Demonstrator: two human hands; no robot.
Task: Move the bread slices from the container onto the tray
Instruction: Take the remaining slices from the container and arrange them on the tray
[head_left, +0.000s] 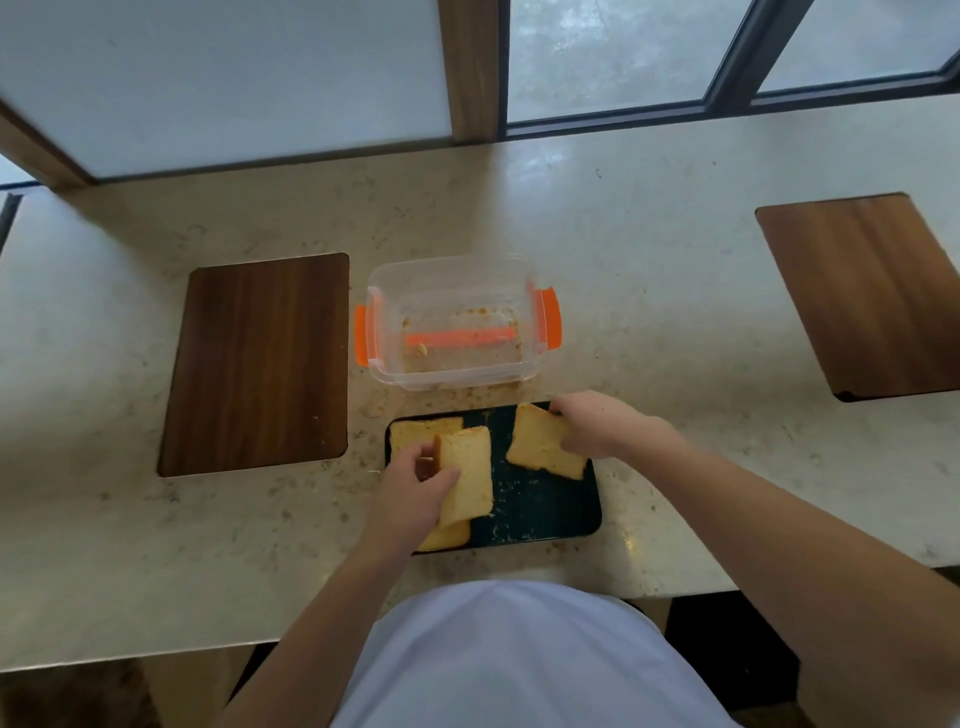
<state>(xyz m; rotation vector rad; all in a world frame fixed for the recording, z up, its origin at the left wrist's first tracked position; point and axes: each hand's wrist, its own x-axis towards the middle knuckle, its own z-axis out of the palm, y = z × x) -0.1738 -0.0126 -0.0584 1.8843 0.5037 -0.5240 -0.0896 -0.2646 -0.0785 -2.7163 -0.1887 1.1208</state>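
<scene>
Spanning the frame, the pale stone counter (623, 218) carries two inset wooden panels, one at the left (257, 364) and one at the right (872, 296). The clear container (457, 322) with orange latches stands centre, holding only crumbs. Just in front of it lies the dark tray (540, 509), with crumbs scattered on it. Both forearms reach forward over the counter edge. The left hand (415, 493) is palm-down, its thumb and fingers pinched on a bread slice (467, 475) tilted up above two further slices (423, 431) at the tray's left side. The right hand (597, 426) grips the far corner of another slice (543, 441) at the tray's right rear. No readable writing or labels are visible.
</scene>
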